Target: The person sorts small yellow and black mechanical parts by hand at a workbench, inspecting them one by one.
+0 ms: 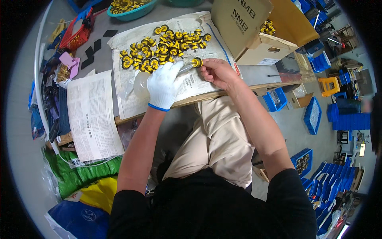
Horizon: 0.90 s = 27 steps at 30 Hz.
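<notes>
My left hand (165,85), in a white knit glove with a blue cuff, is closed round what looks like a translucent squeeze bottle (141,85). Its rounded end shows on the left of the glove. A thin pale tip sticks out on the right, close to a small yellow-and-black wheel-like part (197,62). My bare right hand (218,72) pinches that part between thumb and fingers. Whether the tip touches it, I cannot tell. Beyond both hands, a pile of similar yellow-and-black parts (163,48) lies on newspaper (119,93).
An open cardboard box (264,49) with more parts stands at the right. A teal bowl (131,12) of parts sits at the back, a red basket (77,34) at the far left. Black flat pads (88,57) lie left of the newspaper. Blue bins (312,115) stand on the floor.
</notes>
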### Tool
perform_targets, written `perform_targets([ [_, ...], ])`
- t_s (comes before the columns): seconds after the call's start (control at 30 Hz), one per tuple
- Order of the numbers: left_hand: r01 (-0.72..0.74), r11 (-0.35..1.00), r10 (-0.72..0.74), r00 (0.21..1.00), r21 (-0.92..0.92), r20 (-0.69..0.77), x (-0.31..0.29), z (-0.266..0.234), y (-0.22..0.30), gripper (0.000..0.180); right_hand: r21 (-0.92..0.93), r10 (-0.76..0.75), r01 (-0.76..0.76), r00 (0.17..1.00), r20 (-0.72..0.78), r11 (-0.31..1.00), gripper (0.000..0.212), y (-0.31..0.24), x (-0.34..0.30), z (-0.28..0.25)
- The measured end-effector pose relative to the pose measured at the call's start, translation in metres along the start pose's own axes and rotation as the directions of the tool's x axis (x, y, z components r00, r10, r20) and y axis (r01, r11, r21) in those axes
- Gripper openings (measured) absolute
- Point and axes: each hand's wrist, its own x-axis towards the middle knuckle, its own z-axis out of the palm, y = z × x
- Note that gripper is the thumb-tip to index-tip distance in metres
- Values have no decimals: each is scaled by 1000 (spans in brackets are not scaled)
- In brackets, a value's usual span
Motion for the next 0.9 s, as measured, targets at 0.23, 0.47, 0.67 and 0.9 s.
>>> perform_targets([
  [0.23,-17,1000,17,1000,15,0,-3,6,-6,35,5,1,-1,998,60,1000,15,1,0,2],
  [0.47,-10,1000,10,1000,-18,27,-2,5,-6,32,3,12,-13,996,83,1000,18,0,-1,1],
  [0.67,-9,999,10,999,-33,32,0,1,-4,31,-18,12,-10,993,115,1000,19,0,0,-3],
  [0.9,9,999,-8,999,-33,51,-3,3,-5,32,-28,45,-42,991,123,999,19,1,-3,-5],
])
